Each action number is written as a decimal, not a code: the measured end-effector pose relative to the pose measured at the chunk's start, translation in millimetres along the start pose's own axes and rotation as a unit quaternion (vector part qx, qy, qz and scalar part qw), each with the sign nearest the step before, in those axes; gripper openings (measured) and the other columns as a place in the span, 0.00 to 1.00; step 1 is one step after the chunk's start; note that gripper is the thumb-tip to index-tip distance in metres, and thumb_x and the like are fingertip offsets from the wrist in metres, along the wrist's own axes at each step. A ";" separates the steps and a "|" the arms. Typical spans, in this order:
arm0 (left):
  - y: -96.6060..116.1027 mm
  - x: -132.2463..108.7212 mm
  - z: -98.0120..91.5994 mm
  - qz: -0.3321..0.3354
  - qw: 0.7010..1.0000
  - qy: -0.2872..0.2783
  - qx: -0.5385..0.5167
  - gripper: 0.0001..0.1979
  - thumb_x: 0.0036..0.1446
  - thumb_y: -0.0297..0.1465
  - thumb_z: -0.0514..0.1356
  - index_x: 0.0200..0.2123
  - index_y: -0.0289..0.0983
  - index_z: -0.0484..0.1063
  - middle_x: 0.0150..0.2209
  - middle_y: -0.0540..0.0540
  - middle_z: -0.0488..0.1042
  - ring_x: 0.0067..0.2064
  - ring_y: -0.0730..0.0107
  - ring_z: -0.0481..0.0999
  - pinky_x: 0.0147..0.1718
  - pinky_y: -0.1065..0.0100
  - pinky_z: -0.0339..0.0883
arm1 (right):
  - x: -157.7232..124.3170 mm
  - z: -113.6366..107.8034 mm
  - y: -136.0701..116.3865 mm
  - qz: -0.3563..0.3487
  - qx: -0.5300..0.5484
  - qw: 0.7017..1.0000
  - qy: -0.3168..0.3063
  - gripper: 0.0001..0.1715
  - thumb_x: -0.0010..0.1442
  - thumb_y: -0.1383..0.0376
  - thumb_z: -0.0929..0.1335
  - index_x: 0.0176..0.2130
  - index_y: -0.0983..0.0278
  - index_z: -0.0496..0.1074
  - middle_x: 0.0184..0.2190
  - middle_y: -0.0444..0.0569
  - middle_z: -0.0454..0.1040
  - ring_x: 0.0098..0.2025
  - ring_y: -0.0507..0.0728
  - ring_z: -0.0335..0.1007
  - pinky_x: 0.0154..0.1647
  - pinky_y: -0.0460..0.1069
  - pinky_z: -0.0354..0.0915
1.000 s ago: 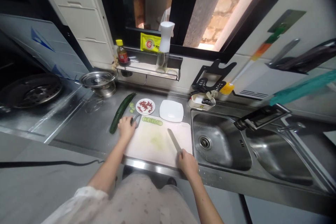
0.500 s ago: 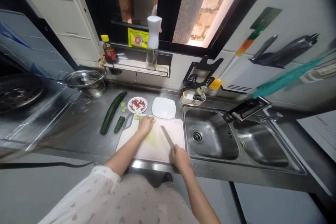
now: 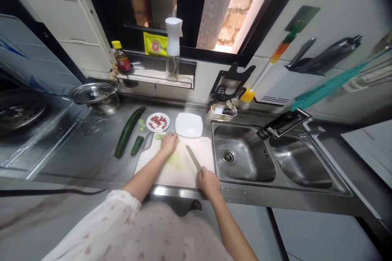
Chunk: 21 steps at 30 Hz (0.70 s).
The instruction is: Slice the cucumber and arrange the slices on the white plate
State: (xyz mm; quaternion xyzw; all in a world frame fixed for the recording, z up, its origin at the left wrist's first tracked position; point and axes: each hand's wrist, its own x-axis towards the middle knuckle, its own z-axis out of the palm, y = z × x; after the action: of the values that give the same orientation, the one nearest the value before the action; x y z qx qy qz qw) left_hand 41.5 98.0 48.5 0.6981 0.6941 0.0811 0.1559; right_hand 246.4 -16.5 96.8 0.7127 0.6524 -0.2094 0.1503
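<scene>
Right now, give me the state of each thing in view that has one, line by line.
Left hand: over the cucumber slices, grip unclear
Right hand: closed around the knife
Cucumber slices: cut, partly covered
Knife: held, blade bare
Cutting board: flat, marked greenish
Long cucumber: unsliced
Round plate: holding red pieces
Pot: lidded
Sauce bottle: upright, capped

A black-framed window [image 3: 191, 12] spans the top centre of my view, and through it I see a brightly lit brick wall [image 3: 237, 4]. White panels [image 3: 63, 22] fill the upper left, a pale wall [image 3: 349, 8] the upper right. Below, light glints off the steel counter [image 3: 88, 159] above pale cabinet fronts [image 3: 324, 232].
</scene>
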 end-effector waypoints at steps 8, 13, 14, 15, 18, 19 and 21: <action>-12.9 -25.7 4.3 -0.117 0.979 -0.021 -0.164 0.08 0.57 0.31 0.57 0.39 0.39 0.74 0.39 0.46 0.78 0.41 0.64 0.74 0.39 0.68 0.62 | -0.3 1.0 0.7 -0.007 0.005 1.000 0.000 0.18 0.67 0.63 0.55 0.45 0.64 0.69 0.40 0.56 0.77 0.43 0.58 0.74 0.37 0.48 0.61; -34.3 -56.4 8.1 -0.149 0.964 -0.031 -0.220 0.06 0.52 0.31 0.61 0.35 0.39 0.75 0.34 0.49 0.78 0.37 0.68 0.75 0.33 0.71 0.62 | -2.2 1.9 1.5 -0.013 0.007 1.000 0.004 0.19 0.68 0.62 0.55 0.46 0.64 0.69 0.40 0.56 0.77 0.43 0.59 0.74 0.38 0.48 0.61; -37.6 -61.0 7.9 -0.152 0.964 -0.028 -0.217 0.06 0.52 0.32 0.61 0.34 0.40 0.75 0.34 0.49 0.78 0.36 0.69 0.75 0.33 0.72 0.62 | -2.6 1.7 1.7 -0.013 0.007 1.000 0.006 0.18 0.68 0.62 0.55 0.47 0.64 0.69 0.40 0.56 0.77 0.43 0.58 0.74 0.38 0.48 0.61; -40.3 -64.5 7.7 -0.155 0.964 -0.026 -0.212 0.06 0.52 0.32 0.61 0.34 0.40 0.75 0.34 0.49 0.78 0.36 0.69 0.75 0.32 0.72 0.62 | -2.9 1.2 2.0 -0.013 0.007 1.000 0.007 0.18 0.68 0.62 0.55 0.47 0.63 0.69 0.41 0.56 0.77 0.44 0.58 0.73 0.39 0.48 0.60; -44.4 -68.3 7.3 -0.161 0.968 -0.020 -0.192 0.07 0.52 0.32 0.60 0.35 0.40 0.76 0.35 0.49 0.79 0.37 0.68 0.75 0.34 0.71 0.62 | -3.5 -1.3 2.8 -0.014 0.007 1.000 0.002 0.18 0.68 0.62 0.55 0.47 0.63 0.68 0.41 0.56 0.77 0.44 0.58 0.73 0.38 0.47 0.60; -44.7 -68.0 7.5 -0.161 0.969 -0.019 -0.185 0.07 0.53 0.32 0.60 0.36 0.41 0.76 0.36 0.49 0.79 0.38 0.68 0.75 0.35 0.71 0.62 | -3.7 -2.1 2.9 -0.016 0.008 1.000 0.001 0.18 0.68 0.62 0.55 0.47 0.63 0.68 0.41 0.56 0.77 0.44 0.58 0.73 0.38 0.47 0.59; -44.7 -66.8 8.5 -0.155 0.973 -0.017 -0.169 0.08 0.54 0.31 0.59 0.37 0.41 0.76 0.37 0.48 0.79 0.40 0.67 0.75 0.36 0.71 0.62 | -4.4 -3.1 2.7 -0.020 0.009 1.000 0.004 0.18 0.68 0.62 0.55 0.48 0.63 0.68 0.42 0.55 0.77 0.44 0.58 0.73 0.37 0.47 0.59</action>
State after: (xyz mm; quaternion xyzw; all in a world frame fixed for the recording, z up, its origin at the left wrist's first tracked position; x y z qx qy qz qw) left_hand 0.6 30.1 32.7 0.5472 0.7673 0.1602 0.2935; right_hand 249.2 -19.0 101.5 0.7019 0.6649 -0.2155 0.1371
